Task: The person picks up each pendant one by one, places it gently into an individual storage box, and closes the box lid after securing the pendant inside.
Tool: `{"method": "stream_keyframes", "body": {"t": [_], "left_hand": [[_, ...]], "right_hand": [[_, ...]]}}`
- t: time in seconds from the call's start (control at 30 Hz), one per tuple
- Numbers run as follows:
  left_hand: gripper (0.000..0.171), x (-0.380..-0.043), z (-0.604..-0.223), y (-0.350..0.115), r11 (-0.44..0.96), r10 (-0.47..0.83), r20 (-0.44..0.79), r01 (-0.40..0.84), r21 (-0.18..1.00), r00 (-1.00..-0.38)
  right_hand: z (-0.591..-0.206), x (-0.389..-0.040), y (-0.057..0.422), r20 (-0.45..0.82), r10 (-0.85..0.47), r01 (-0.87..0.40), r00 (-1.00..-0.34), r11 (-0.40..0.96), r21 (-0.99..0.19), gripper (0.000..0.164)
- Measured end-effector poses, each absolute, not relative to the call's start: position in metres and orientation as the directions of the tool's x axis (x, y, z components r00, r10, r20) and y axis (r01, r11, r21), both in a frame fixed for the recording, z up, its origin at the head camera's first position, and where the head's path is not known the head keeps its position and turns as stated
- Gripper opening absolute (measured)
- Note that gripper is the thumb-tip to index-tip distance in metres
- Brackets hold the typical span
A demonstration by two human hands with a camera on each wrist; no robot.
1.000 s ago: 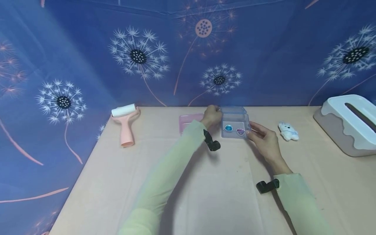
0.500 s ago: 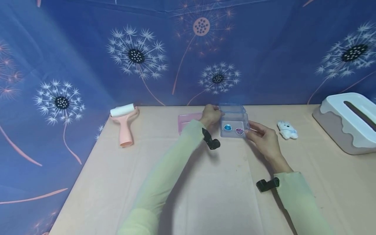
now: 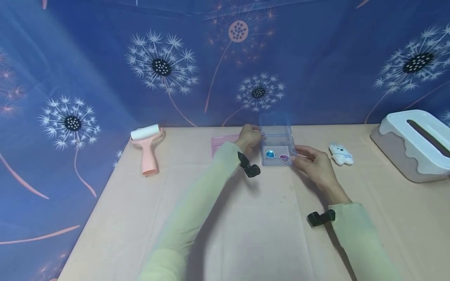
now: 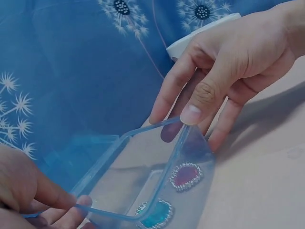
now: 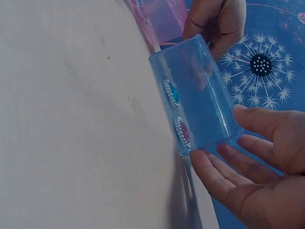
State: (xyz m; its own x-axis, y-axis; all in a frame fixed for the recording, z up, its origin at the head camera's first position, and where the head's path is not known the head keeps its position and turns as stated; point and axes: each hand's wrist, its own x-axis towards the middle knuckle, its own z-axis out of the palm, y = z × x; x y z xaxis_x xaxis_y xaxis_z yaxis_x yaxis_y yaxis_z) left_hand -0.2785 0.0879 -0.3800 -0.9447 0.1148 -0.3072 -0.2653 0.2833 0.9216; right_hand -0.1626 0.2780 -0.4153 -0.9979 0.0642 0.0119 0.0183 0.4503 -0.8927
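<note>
A clear blue plastic box (image 3: 275, 163) stands near the back of the table with its hinged lid (image 3: 275, 123) raised. A turquoise gem (image 3: 270, 154) and a pinkish-purple gem (image 3: 284, 158), both edged with silvery beads, sit side by side at its front; in the left wrist view they appear to be on the front wall. My left hand (image 3: 250, 138) pinches the left side near the hinge, some fingers hidden behind the plastic. At the right end, my right hand (image 3: 318, 166) grips the box, thumb (image 4: 193, 112) at the rim corner and fingers along the side.
A pink clear box (image 3: 218, 143) lies left of the blue one, partly behind my left arm. Further left is a pink-handled lint roller (image 3: 149, 156). To the right are a small white bear figure (image 3: 341, 154) and a tissue box (image 3: 400, 150). A blue dandelion-print cloth hangs behind.
The lid of the blue box has swung up and now reaches higher against the backdrop. Both hands keep their hold, and the whole view has shifted slightly.
</note>
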Motion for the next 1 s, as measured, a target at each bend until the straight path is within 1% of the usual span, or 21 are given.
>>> {"method": "stream_keyframes", "body": {"t": [0.07, 0.2, 0.33, 0.5, 0.53, 0.67, 0.73, 0.8, 0.93, 1.0], "left_hand": [[0.038, -0.278, -0.380, 0.087, 0.270, 0.120, -0.295, -0.255, 0.928, -0.948], [0.034, -0.276, -0.379, 0.085, 0.260, 0.142, -0.249, -0.207, 0.943, -0.958], [0.040, -0.273, -0.375, 0.081, 0.233, 0.184, -0.205, -0.160, 0.959, -0.961], [0.044, -0.267, -0.368, 0.078, 0.149, 0.245, -0.195, -0.162, 0.975, -0.950], [0.046, -0.266, -0.367, 0.077, 0.150, 0.252, -0.194, -0.159, 0.976, -0.948], [0.050, -0.262, -0.365, 0.078, 0.227, 0.256, -0.158, -0.100, 0.969, -0.954], [0.050, -0.259, -0.366, 0.078, 0.291, 0.253, -0.131, -0.054, 0.955, -0.959], [0.047, -0.256, -0.367, 0.077, 0.339, 0.261, -0.109, -0.014, 0.941, -0.959], [0.035, -0.250, -0.369, 0.073, 0.430, 0.345, -0.064, 0.097, 0.897, -0.936], [0.032, -0.249, -0.370, 0.071, 0.495, 0.411, -0.041, 0.185, 0.849, -0.911]], "right_hand": [[-0.416, -0.162, 0.278, -0.003, 0.062, 0.031, -0.998, 0.450, -0.892, 0.052], [-0.416, -0.162, 0.278, -0.013, 0.054, 0.034, -0.998, 0.407, -0.913, 0.053], [-0.416, -0.163, 0.277, -0.014, 0.046, 0.030, -0.999, 0.371, -0.928, 0.054], [-0.416, -0.163, 0.278, -0.022, 0.046, 0.038, -0.999, 0.373, -0.927, 0.054], [-0.416, -0.163, 0.278, -0.023, 0.046, 0.039, -0.999, 0.373, -0.927, 0.054], [-0.416, -0.162, 0.279, -0.019, 0.037, 0.031, -0.999, 0.365, -0.930, 0.054], [-0.416, -0.162, 0.279, -0.018, 0.031, 0.028, -0.999, 0.360, -0.933, 0.055], [-0.417, -0.163, 0.279, -0.016, 0.030, 0.026, -0.999, 0.364, -0.931, 0.055], [-0.417, -0.164, 0.279, -0.020, 0.032, 0.030, -0.999, 0.350, -0.936, 0.055], [-0.417, -0.163, 0.278, -0.017, 0.031, 0.027, -0.999, 0.348, -0.937, 0.056]]}}
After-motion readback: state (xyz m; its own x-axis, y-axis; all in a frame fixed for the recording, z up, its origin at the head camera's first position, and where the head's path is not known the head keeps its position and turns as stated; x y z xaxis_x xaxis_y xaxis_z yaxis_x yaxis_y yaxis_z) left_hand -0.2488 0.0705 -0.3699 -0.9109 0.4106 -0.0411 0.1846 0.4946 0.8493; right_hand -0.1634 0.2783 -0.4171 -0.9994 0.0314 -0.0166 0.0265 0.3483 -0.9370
